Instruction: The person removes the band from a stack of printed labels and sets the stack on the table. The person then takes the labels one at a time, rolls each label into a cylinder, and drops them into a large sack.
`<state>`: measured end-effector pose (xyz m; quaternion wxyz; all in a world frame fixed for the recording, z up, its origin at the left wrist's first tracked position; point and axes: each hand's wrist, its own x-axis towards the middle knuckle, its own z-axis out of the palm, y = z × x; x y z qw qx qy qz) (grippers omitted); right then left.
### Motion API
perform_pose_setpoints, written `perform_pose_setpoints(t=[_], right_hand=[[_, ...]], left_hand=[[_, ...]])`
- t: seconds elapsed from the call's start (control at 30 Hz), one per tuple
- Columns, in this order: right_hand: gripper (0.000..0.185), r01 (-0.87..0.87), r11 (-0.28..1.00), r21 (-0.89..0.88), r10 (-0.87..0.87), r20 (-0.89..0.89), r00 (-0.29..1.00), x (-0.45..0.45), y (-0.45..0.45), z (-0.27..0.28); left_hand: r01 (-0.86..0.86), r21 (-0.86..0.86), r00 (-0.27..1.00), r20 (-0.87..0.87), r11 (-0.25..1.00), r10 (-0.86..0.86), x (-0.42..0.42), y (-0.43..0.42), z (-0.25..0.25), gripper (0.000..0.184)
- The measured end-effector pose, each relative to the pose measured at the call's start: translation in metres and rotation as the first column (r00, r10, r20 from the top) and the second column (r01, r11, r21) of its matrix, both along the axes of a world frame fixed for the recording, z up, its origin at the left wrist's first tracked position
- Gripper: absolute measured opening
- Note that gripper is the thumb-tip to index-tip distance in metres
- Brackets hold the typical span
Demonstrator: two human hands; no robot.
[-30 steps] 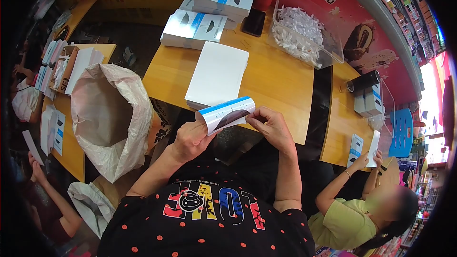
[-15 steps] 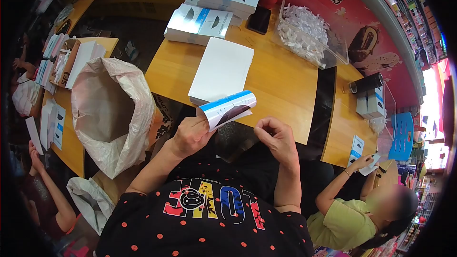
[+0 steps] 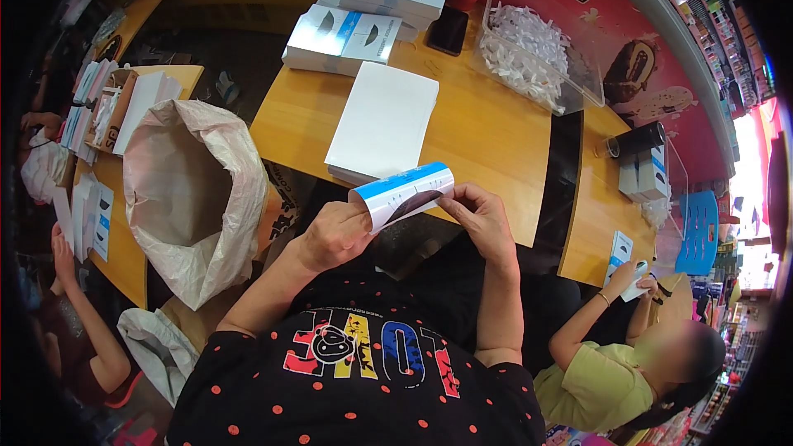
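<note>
A printed sheet, white with a blue band and a dark half-round shape, curves over between my hands. My left hand is closed on its left end. At the right end, the thumb and fingertips of my right hand pinch the sheet's edge. Just beyond lies a stack of white sheets on the wooden table. Whether the curled piece is a single sheet or a folded one, I cannot tell.
Printed stacks stand at the table's back, beside a phone. A clear bin holds paper strips. An open woven sack stands left. A co-worker in a yellow-green shirt handles paper at right; another person's arm shows at left.
My right hand has moved left and up and taken hold of the sheet's right end. The sheet has shifted slightly right. The co-worker's hands at the right have moved a little.
</note>
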<state>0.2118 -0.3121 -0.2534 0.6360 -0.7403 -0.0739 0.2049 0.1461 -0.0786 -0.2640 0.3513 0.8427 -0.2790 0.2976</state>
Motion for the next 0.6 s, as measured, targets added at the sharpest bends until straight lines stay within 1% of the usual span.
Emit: perform_pose_setpoints(t=[0.03,0.07,0.13,0.17,0.2,0.27,0.33,0.37,0.43,0.47,0.53,0.57,0.6], right_hand=[[0.015,-0.022,0.998,0.056,0.025,-0.063,0.998,0.001,-0.001,0.000],[0.015,-0.020,0.998,0.055,0.024,-0.064,0.998,0.002,-0.003,-0.002],[0.016,-0.095,0.992,0.079,0.102,-0.092,0.990,0.005,-0.008,-0.007],[0.016,-0.095,0.992,0.078,0.102,-0.093,0.990,0.004,-0.009,-0.007],[0.015,-0.086,0.995,0.047,0.090,-0.083,0.992,0.003,-0.009,-0.008],[0.015,-0.080,0.997,0.015,0.081,-0.072,0.994,0.001,-0.009,-0.007],[0.014,-0.005,0.997,-0.074,0.003,-0.027,1.000,-0.005,-0.006,-0.002],[0.014,-0.006,0.997,-0.075,0.004,-0.026,1.000,-0.009,-0.005,0.001],[0.014,0.059,0.988,-0.146,-0.041,0.122,0.992,-0.019,-0.001,0.010],[0.010,0.070,0.988,-0.136,-0.050,0.151,0.987,-0.027,0.003,0.021],[0.007,0.014,0.994,-0.112,0.009,0.206,0.979,-0.044,0.008,0.039],[0.005,-0.056,0.989,-0.137,0.084,0.212,0.974,-0.052,0.008,0.051],[0.007,-0.137,0.981,-0.139,0.172,0.280,0.944,-0.058,0.009,0.060]], left_hand=[[0.002,0.000,1.000,-0.001,1.000,-0.002,0.000,0.001,0.002,0.029],[0.021,0.016,1.000,-0.004,1.000,-0.021,0.000,0.002,0.003,0.030],[0.041,0.031,0.999,-0.009,0.999,-0.041,0.002,0.003,0.005,0.032],[0.075,0.051,0.997,0.003,0.996,-0.076,0.002,0.003,0.005,0.032],[0.108,0.072,0.994,0.014,0.991,-0.110,0.003,0.004,0.006,0.033],[0.106,0.069,0.994,0.012,0.992,-0.107,0.004,0.003,0.004,0.033],[0.104,0.065,0.994,0.010,0.992,-0.105,0.005,0.003,0.000,0.032],[0.109,0.061,0.994,0.009,0.992,-0.110,0.007,0.004,-0.005,0.032],[0.112,0.057,0.994,0.007,0.992,-0.113,0.009,0.004,-0.007,0.032],[0.113,0.057,0.994,0.004,0.992,-0.113,0.010,0.004,-0.007,0.032],[0.112,0.056,0.994,0.000,0.992,-0.112,0.013,0.004,-0.006,0.032],[0.101,0.058,0.994,0.029,0.993,-0.103,0.016,0.003,-0.006,0.030],[0.092,0.059,0.994,0.058,0.994,-0.095,0.017,0.002,-0.005,0.028]])
